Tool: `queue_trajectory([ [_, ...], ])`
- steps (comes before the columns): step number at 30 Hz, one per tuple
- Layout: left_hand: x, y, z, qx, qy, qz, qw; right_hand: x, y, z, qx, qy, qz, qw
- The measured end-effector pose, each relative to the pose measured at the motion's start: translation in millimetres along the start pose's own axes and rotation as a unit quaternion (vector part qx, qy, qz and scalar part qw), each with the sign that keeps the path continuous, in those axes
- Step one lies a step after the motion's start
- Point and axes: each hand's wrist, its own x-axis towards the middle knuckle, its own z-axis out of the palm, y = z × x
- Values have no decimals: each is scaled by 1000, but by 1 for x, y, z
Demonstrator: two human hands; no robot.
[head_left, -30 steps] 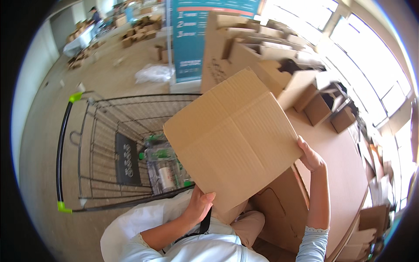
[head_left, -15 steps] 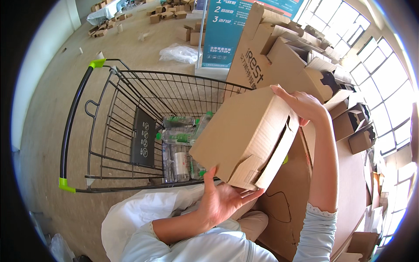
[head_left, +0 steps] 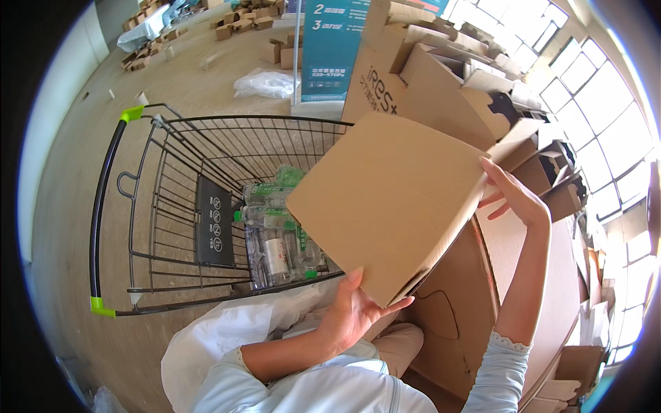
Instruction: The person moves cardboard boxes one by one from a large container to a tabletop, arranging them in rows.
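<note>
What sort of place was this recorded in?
Probably a storeroom or warehouse-like hall. Cardboard boxes are massed on the side with the large windows, smaller boxes lie across the bare floor, and a shopping cart holds clear bottles.

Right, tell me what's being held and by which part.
A cardboard box. The left hand holds its near corner, thumb on top and fingers underneath; the right hand is at its right-hand corner, its grip unclear.
</note>
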Motion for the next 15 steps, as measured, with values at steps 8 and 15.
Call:
queue_trajectory([
  [8, 27, -23, -18, 364, -149, 225, 892, -99, 174, -3, 282, 76, -189, 938],
  [15, 101, -92, 65, 581, -271, 308, 703, -207, 246, 16, 287, 413, -33, 863],
])
